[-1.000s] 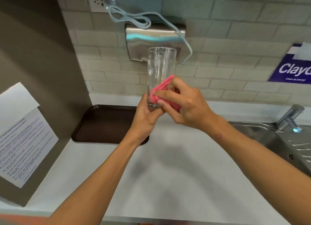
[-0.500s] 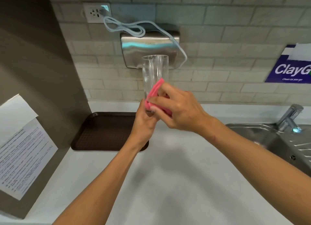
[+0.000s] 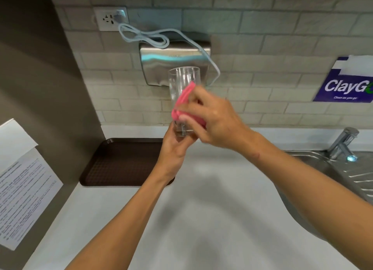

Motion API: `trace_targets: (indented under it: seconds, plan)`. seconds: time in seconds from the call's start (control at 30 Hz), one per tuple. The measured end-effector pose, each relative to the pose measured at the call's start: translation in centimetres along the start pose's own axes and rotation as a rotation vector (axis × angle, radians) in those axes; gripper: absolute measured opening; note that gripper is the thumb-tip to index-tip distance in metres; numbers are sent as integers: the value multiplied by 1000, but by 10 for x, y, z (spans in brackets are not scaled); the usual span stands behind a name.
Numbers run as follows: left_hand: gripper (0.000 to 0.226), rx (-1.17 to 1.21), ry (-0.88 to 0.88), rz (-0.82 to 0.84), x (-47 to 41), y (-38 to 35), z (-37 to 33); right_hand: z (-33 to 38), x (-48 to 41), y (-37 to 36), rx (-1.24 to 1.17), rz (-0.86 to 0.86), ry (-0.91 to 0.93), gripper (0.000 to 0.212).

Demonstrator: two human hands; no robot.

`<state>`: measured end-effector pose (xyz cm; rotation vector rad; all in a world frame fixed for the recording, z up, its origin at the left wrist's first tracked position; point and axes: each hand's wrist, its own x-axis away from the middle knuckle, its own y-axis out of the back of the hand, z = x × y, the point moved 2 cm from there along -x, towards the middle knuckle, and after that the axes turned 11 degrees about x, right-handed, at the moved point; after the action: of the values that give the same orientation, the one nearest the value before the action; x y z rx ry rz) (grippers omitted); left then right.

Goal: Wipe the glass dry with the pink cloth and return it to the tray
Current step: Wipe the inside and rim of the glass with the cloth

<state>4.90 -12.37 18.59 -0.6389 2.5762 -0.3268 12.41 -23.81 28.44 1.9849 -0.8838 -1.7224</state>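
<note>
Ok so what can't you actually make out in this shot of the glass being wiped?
All in the head view:
- Glass: its lower side is covered by the pink cloth and right hand; wet or dry cannot be told.
- Left hand: its grip at the glass base is partly behind the right hand.
- Tray: right end hidden by the left forearm.
- Blue sign: cut off by the right edge.
- Paper notice: print too small to read.
</note>
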Motion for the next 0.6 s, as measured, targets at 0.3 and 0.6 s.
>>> trace_targets:
  seconds: [0.3,0.6]
  plan:
    - [58,-13,70,49,1,-1,10,-22,-8,11,50,-251,-150,29]
    - [42,-54,-27,100,0,-4,-6,21,17,-8,78,-192,149,23]
